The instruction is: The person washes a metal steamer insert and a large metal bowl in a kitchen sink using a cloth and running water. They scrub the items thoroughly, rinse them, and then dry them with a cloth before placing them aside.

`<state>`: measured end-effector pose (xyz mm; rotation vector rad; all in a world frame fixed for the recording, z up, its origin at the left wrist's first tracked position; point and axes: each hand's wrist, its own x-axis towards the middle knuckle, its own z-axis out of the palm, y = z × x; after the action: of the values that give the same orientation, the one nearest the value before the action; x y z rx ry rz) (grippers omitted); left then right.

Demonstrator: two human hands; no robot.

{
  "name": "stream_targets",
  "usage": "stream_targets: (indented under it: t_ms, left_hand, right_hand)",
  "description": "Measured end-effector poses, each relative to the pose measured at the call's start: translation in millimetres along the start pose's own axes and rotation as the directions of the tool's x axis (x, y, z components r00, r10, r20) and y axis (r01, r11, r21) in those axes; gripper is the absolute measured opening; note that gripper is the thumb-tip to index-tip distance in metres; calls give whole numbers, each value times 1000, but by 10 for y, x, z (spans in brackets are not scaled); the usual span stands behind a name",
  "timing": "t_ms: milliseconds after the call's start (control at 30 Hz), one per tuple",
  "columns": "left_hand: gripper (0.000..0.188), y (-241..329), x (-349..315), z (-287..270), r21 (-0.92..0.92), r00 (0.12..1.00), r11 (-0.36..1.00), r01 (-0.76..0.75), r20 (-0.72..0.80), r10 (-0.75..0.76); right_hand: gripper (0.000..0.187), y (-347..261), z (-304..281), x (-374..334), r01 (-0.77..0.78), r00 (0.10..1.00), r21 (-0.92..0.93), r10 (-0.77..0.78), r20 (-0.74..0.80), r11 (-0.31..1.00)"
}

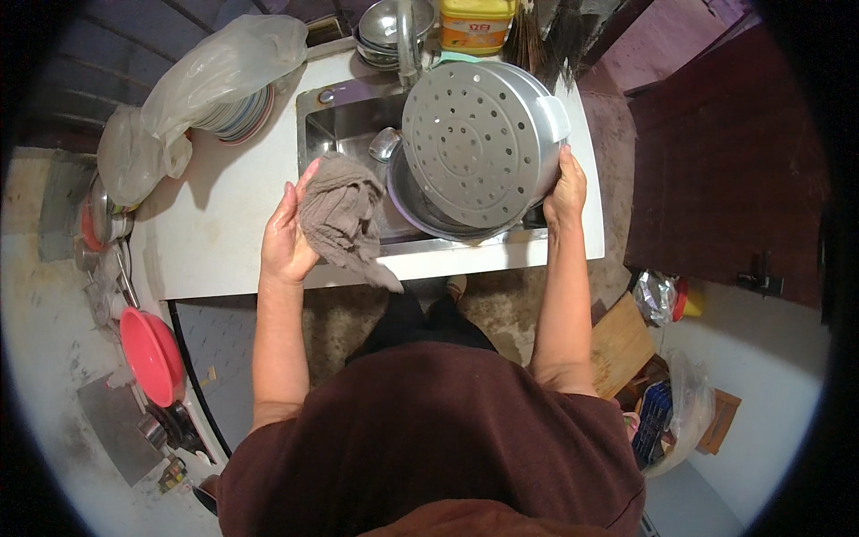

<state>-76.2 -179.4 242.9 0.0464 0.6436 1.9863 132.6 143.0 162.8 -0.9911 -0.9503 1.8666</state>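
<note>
A wrung, grey-brown cloth (344,210) drapes from my left hand (291,240), which grips it in front of the sink's left part. My right hand (566,188) is closed on the side of a metal steamer basket (474,148), just below its pale handle. The basket is tilted so that its round, perforated bottom faces me. Below it, a wide metal basin or pot (401,192) sits in the steel sink (349,116), mostly hidden. A small shiny metal piece (385,144), perhaps a ladle, lies at its left. The cloth and basket are apart.
The faucet (408,45) rises behind the basket, beside stacked metal bowls (380,25) and a yellow tub (476,25). Plates (240,116) under a plastic bag (228,67) stand on the white counter (215,242). A pink basin (152,356) is at the left; a dark door (729,161) stands at the right.
</note>
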Motion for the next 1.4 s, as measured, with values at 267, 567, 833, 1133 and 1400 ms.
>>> stream_targets:
  t_ms: [267, 567, 833, 1133, 1400]
  left_hand:
    - [37, -115, 225, 2, 892, 961, 442, 95, -197, 192]
    - [13, 67, 114, 345, 865, 967, 488, -115, -16, 256]
    - [25, 131, -194, 637, 938, 935, 333, -99, -26, 352]
    - [40, -96, -566, 1408, 346, 828, 765, -544, 368, 423]
    - [40, -790, -126, 1247, 418, 612, -728, -543, 791, -3]
  right_hand:
    - [36, -175, -22, -207, 96, 993, 33, -98, 62, 995]
    - [29, -217, -114, -183, 185, 977, -103, -172, 125, 977]
    - [29, -161, -160, -239, 218, 942, -261, -133, 308, 940]
    - [28, -218, -22, -760, 373, 895, -422, -201, 399, 826]
    - [21, -330, 419, -1445, 697, 697, -469, -359, 621, 542]
